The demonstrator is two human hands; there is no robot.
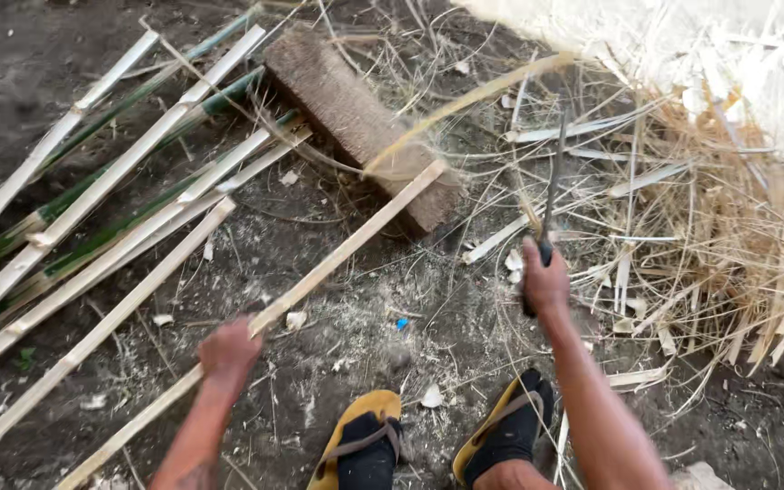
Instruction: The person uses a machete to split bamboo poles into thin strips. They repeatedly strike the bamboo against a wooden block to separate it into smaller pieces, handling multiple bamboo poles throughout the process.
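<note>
A long pale bamboo strip (pixel 319 272) runs slantwise across the dirt ground (pixel 392 299), from the lower left edge of the view up to its far end, which rests against a rough brown wooden block (pixel 356 118). The left hand (pixel 227 352) grips this strip partway along, its fingers clenched around it. The right hand (pixel 544 283) is clenched on the handle of a dark, narrow blade (pixel 553 186) that points up and away from the person, blurred in the frame. A thin curved sliver (pixel 474 100) of bamboo arcs from near the strip's far end toward the upper right, also blurred.

Below the hands, two feet in dark socks and yellow sandals (pixel 437 436) stand on the ground, one under each forearm. A small blue scrap (pixel 401 323) lies on the dirt between the hands.

To the left, a row of other split bamboo strips (pixel 102 200), some pale and some still green-skinned, lies roughly parallel to the held one. To the right, a loose heap of dry shavings (pixel 719 236) and splinters spreads across the ground, reaching toward a bright, overexposed patch at the upper right.
</note>
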